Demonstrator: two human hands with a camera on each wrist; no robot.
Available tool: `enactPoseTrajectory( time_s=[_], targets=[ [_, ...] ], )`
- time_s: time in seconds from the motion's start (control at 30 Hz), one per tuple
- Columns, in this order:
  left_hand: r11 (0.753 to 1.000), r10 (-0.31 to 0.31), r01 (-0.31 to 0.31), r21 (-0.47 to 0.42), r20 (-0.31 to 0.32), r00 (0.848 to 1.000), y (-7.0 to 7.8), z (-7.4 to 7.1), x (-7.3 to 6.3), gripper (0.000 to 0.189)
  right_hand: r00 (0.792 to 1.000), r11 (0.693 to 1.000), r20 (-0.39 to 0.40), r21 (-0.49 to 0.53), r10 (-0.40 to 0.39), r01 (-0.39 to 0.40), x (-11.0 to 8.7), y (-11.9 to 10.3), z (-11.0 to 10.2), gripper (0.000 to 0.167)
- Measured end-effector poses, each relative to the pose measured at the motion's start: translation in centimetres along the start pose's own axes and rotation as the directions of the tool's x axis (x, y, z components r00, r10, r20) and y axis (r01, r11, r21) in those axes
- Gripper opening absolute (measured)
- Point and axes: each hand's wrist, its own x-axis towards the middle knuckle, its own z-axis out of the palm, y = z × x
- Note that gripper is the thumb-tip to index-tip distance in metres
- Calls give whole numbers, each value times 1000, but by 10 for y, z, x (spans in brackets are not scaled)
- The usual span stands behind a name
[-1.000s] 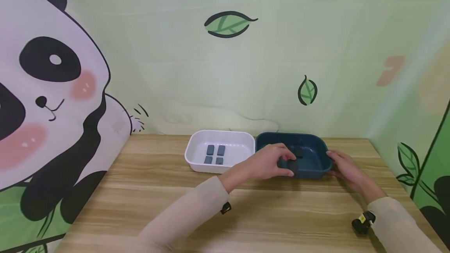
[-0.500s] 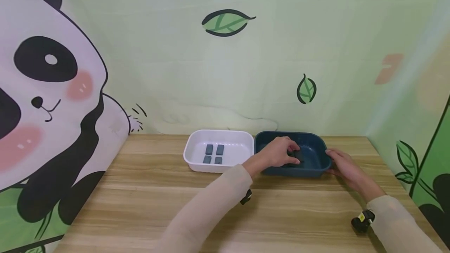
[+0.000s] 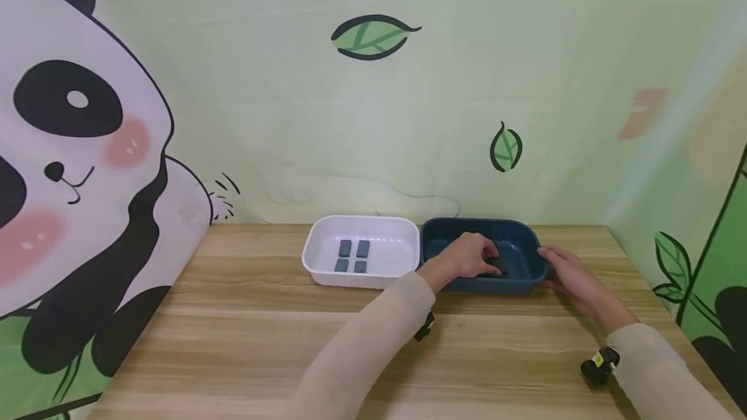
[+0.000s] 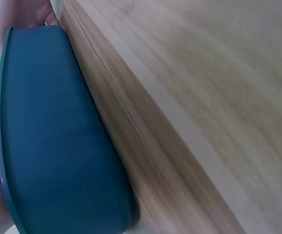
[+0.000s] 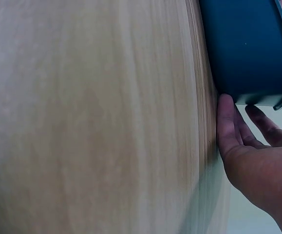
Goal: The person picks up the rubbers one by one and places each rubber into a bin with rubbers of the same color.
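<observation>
My left hand (image 3: 471, 255) reaches into the dark blue bin (image 3: 525, 258) and pinches a small dark block (image 3: 497, 267) between thumb and fingers, low over the bin floor. Most of the block is hidden by the fingers. In the left wrist view the bin's long outer wall (image 4: 58, 131) fills the left side. My right hand (image 3: 574, 280) holds the bin's right end, thumb at the rim and the other fingers against the outer wall. The right wrist view shows these fingers (image 5: 227, 119) at the wall, close to the tabletop.
A white bin (image 3: 397, 258) stands against the blue one on the left, with several small grey-blue blocks (image 3: 363, 249) laid in rows inside. Both rest near the back edge of the wooden table (image 3: 245, 336). A printed cloth backdrop (image 3: 280, 115) hangs behind.
My left hand has moved right and deeper into the blue bin with its dark block. The right hand stays at the bin's end. The head view has shifted slightly.
</observation>
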Motion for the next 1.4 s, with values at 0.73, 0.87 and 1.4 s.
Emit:
enactPoseTrajectory(
  time_s=[0.73,0.87,1.4],
  targets=[
    [995,-3,1,102,20,1000,0,3,0,39,1000,1000,12,1,-4,4,1,-2,6,68],
    [994,-7,4,108,30,1000,-1,2,-2,40,1000,1000,14,-10,4,-4,1,-2,9,68],
    [996,18,-28,-89,-107,994,-11,-38,-20,48,1000,998,0,57,-16,16,6,4,-2,67]
  ],
)
